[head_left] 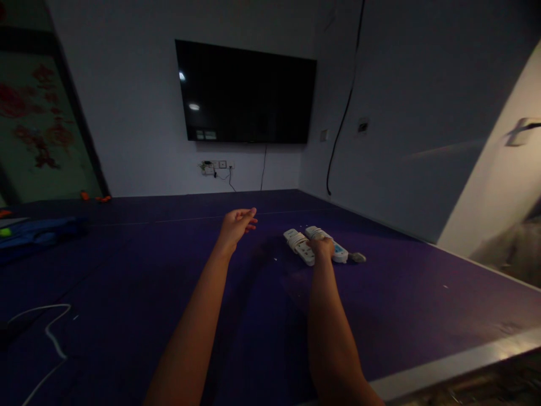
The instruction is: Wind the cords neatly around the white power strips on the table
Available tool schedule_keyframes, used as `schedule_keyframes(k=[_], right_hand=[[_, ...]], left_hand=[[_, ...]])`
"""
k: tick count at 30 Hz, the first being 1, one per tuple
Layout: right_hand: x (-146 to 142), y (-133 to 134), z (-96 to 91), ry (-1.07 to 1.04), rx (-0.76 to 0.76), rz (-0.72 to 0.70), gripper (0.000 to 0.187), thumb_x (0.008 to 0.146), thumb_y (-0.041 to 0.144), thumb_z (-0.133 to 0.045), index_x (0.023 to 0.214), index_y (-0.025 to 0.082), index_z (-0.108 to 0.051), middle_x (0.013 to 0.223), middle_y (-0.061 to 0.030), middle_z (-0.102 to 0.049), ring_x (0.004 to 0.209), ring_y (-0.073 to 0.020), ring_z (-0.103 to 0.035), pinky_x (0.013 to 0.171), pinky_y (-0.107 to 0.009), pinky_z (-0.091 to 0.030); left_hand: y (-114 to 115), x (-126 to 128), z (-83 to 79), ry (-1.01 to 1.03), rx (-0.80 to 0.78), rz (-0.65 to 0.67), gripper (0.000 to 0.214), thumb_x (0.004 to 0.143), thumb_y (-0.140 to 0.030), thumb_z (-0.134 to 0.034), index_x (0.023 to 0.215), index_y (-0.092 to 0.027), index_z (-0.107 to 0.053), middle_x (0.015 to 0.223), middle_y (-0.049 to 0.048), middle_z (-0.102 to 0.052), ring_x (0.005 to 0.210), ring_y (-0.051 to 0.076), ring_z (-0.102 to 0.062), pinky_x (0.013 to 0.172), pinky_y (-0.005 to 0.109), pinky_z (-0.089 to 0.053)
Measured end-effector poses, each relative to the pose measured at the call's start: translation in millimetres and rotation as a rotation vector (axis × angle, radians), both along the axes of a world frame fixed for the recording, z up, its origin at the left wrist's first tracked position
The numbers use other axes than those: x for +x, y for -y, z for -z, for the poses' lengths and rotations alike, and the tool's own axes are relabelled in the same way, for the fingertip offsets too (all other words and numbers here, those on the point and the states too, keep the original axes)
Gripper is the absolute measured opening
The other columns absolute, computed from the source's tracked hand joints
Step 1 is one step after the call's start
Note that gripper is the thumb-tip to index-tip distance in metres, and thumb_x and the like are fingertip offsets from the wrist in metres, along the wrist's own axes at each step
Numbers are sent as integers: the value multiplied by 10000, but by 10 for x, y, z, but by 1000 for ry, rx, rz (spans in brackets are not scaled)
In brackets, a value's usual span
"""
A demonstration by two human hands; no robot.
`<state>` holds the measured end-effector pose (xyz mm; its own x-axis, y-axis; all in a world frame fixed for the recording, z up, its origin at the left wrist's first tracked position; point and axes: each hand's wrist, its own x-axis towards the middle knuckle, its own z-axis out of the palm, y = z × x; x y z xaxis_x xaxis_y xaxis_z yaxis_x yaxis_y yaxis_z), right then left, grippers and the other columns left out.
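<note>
- Room: dim, with pale walls; a dark television [246, 93] hangs on the far wall above a wall socket [213, 165], and a black cable [343, 121] runs down the side wall.
- Surface: purple floor mat [169, 265], wide and flat.
- Two white remotes lie flat on the mat, side by side and parallel, right of centre. The left remote [298, 244] and the right remote [337, 250] each run lengthwise on a slant, from far left to near right.
- Small grey object [358, 257]: just beyond the right remote's near end.
- Right hand [322, 247]: down on the remotes, knuckles up and fingers curled. Whether it grips one cannot be told.
- Left hand [237, 223]: raised above the mat, loosely open, fingers pointing right, holding nothing.
- White cord [51, 332]: looped on the mat, near left.
- Blue object [38, 234]: far left.
</note>
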<state>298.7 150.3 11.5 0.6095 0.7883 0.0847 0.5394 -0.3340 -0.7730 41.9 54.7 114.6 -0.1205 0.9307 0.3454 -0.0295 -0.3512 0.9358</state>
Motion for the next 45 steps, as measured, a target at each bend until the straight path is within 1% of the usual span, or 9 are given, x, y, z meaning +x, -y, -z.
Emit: schedule_keyframes(k=[5,10,14,21,26,29,36,40,45], right_hand=[[-104,54,-161,103,69,24,611,683,258,-682,1262,206,-493,1129,-133,-629,1037,-253,-594,824,-300,-460],[-177,83,-260,234,125,27,359,772,234,-565,1126,228,-626,1011,-104,-677,984,-245,-616,795,-294,-446],[-172,104,-196,316,128,35,315,765,219,-562,1057,237,-679,976,-101,-691,936,-248,-634,742,-280,-444],[-331,55,-59,470,97,20,333,814,187,-485,1094,208,-663,947,-119,-691,918,-237,-638,716,-280,-433],[-602,49,69,666,80,-88,341,885,147,-364,1034,148,-671,929,-147,-680,905,-240,-634,760,-323,-419],[-667,90,162,815,86,-199,341,891,111,-344,998,133,-667,1009,-151,-659,942,-232,-613,792,-321,-406],[-508,177,245,1071,69,-348,344,861,47,-330,999,50,-646,1109,-230,-594,926,-279,-599,764,-377,-421],[-426,225,260,1165,57,-421,331,851,33,-353,1002,66,-645,1103,-220,-595,901,-257,-604,752,-363,-440],[-387,295,309,1213,34,-433,339,849,23,-355,1051,67,-623,1146,-232,-567,894,-250,-606,699,-345,-472]], left_hand=[[7,5,-5,-18,-7,-25,236,747,-382,-660,770,-150,-629,703,70,-682,529,115,-606,523,227,-417],[26,-1,-22,-66,-30,-33,232,779,-368,-627,817,-139,-625,755,74,-688,551,101,-609,542,214,-426],[26,-9,-19,-71,-27,-30,248,784,-375,-620,836,-133,-627,778,83,-693,557,99,-610,546,212,-431],[43,-75,-78,-37,-19,-28,256,779,-371,-627,862,-128,-628,772,73,-694,559,93,-618,541,201,-432],[97,-250,-183,11,2,-51,245,782,-364,-624,859,-132,-627,754,56,-691,551,81,-616,542,193,-439],[141,-345,-237,42,28,-77,253,784,-373,-620,874,-137,-628,757,51,-692,556,79,-620,541,189,-445],[207,-409,-299,61,62,-82,287,777,-398,-621,896,-137,-636,782,67,-699,566,82,-623,543,192,-458],[193,-408,-297,41,62,-107,292,766,-396,-629,902,-138,-634,792,68,-701,566,84,-623,540,194,-453],[212,-417,-299,-3,76,-114,295,754,-407,-629,890,-146,-632,816,74,-704,584,94,-630,554,204,-452]])
